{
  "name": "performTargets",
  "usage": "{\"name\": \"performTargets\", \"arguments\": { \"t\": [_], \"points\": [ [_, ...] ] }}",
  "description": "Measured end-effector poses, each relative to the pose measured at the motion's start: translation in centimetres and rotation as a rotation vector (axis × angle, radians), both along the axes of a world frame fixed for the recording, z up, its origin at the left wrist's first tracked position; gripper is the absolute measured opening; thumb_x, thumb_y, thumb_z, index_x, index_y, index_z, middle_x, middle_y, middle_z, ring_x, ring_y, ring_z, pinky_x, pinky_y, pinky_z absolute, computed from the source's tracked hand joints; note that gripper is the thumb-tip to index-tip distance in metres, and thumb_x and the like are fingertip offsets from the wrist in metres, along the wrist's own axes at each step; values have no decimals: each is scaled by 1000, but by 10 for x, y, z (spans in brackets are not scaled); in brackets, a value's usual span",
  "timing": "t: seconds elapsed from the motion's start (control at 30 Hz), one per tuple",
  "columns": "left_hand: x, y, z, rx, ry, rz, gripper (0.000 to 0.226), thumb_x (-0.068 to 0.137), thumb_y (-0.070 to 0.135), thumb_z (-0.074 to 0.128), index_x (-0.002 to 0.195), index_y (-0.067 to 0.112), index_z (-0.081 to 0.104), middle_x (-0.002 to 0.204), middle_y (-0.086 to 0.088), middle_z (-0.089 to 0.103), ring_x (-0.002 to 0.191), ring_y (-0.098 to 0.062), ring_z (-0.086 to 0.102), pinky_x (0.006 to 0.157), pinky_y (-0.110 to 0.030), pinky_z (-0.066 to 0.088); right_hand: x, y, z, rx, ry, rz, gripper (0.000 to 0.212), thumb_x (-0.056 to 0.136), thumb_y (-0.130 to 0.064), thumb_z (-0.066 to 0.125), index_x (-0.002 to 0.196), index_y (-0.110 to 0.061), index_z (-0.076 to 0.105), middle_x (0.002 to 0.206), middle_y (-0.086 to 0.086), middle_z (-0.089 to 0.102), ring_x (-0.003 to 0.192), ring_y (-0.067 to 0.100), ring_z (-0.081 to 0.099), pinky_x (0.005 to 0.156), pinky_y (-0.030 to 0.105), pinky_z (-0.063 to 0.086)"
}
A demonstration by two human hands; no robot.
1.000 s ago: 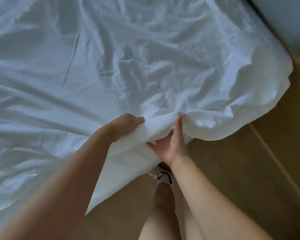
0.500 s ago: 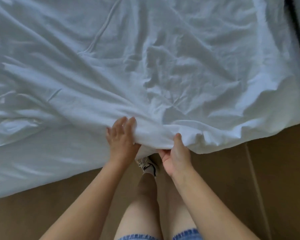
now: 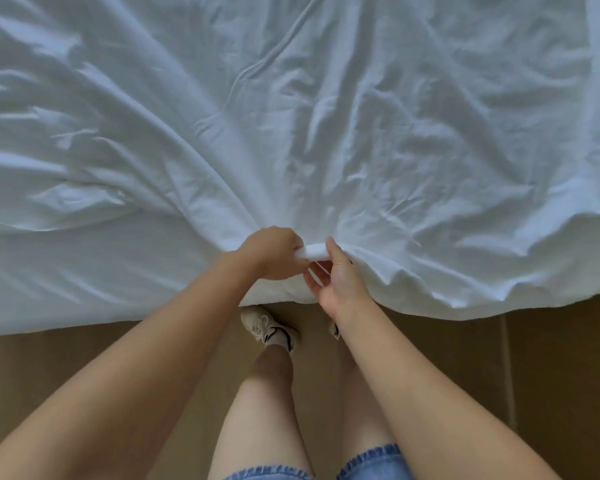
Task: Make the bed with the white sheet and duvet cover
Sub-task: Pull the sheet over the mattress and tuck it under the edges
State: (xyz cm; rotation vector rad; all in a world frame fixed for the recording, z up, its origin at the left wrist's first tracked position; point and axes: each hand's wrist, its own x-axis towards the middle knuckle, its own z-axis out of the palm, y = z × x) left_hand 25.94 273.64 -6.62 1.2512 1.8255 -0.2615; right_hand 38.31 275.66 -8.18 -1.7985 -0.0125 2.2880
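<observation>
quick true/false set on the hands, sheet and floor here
1. The left hand grips the sheet at its near edge. True.
2. The right hand hangs idle, away from the sheet. False: it pinches the sheet's edge right beside the left hand.
3. The sheet lies smooth and flat. False: it is creased all over.
4. A shoe stands on the floor just below the sheet's edge. True.

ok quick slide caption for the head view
Left hand and right hand grip a bunched fold of the white sheet

Blue denim shorts (image 3: 371, 460), off-white sneakers (image 3: 257, 322)
</observation>
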Motion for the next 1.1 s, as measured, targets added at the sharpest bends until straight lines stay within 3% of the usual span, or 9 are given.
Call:
{"name": "performTargets", "arguments": {
  "t": [0.2, 0.37, 0.43, 0.53, 0.6, 0.67, 0.77, 0.87, 1.1],
  "points": [
    [-2, -45, -5, 295, -162, 291, 13, 86, 30, 61, 91, 18, 60, 83, 6, 57, 83, -18, 54, 65, -27, 38, -17, -22, -4, -15, -20, -134, 18, 92, -25, 59, 98, -8, 60, 87, 8, 68, 76, 18, 66, 64, 30, 54],
    [-45, -99, -16, 548, -130, 324, 44, 82, 28, 70, 120, 10, 58, 120, -8, 54, 113, -23, 45, 93, -28, 33, -13, -64, -10, -63, -229, -579, 25, 91, -13, 60, 115, -9, 57, 86, 9, 67, 72, 21, 65, 43, 25, 53],
    [-82, -122, -25, 496, -71, 337, 45, 84, 23, 66, 126, 11, 53, 128, -9, 49, 119, -25, 42, 96, -29, 31, -25, -91, -16, -41, -175, -676, 28, 93, -18, 57, 120, -8, 57, 88, 9, 69, 79, 23, 66, 53, 30, 58],
    [-148, -154, -41, 328, 97, 271, 51, 86, 23, 61, 134, 12, 46, 136, -10, 44, 125, -31, 38, 101, -39, 31, -61, -117, -25, 67, 16, -647, 38, 86, -34, 62, 118, -15, 60, 111, 13, 68, 106, 31, 62, 91, 45, 51],
    [-191, -169, -51, 240, 236, 183, 57, 86, 25, 60, 138, 13, 41, 140, -11, 41, 128, -32, 36, 105, -42, 28, -94, -119, -24, 132, 82, -586, 47, 71, -37, 74, 112, -17, 61, 112, 10, 67, 113, 29, 58, 96, 43, 45],
    [-227, -173, -64, 203, 354, 111, 67, 84, 30, 62, 142, 15, 33, 147, -10, 34, 134, -31, 29, 109, -45, 24, -128, -118, -25, 172, 100, -477, 51, 55, -28, 84, 101, -19, 62, 103, 4, 69, 112, 23, 58, 96, 37, 39],
    [-259, -163, -84, 194, 458, 78, 77, 80, 39, 66, 141, 17, 26, 150, -10, 22, 138, -30, 17, 110, -52, 15, -165, -114, -36, 217, 34, -349, 23, 75, -10, 70, 94, -20, 60, 99, -1, 66, 113, 19, 55, 100, 37, 33],
    [-276, -152, -103, 239, 503, 59, 75, 78, 43, 66, 137, 15, 29, 146, -13, 22, 135, -32, 18, 109, -53, 13, -179, -112, -46, 369, -123, -241, 23, 83, -2, 64, 94, -21, 61, 103, -4, 65, 109, 16, 56, 93, 31, 41],
    [-307, -139, -122, 485, 453, 52, 36, 88, 8, 52, 123, -3, 50, 119, -31, 49, 109, -48, 44, 93, -57, 31, -187, -114, -44, 527, -397, -227, 10, 87, -16, 65, 81, -24, 63, 84, -15, 66, 88, 3, 60, 78, 20, 44]
  ]
}}
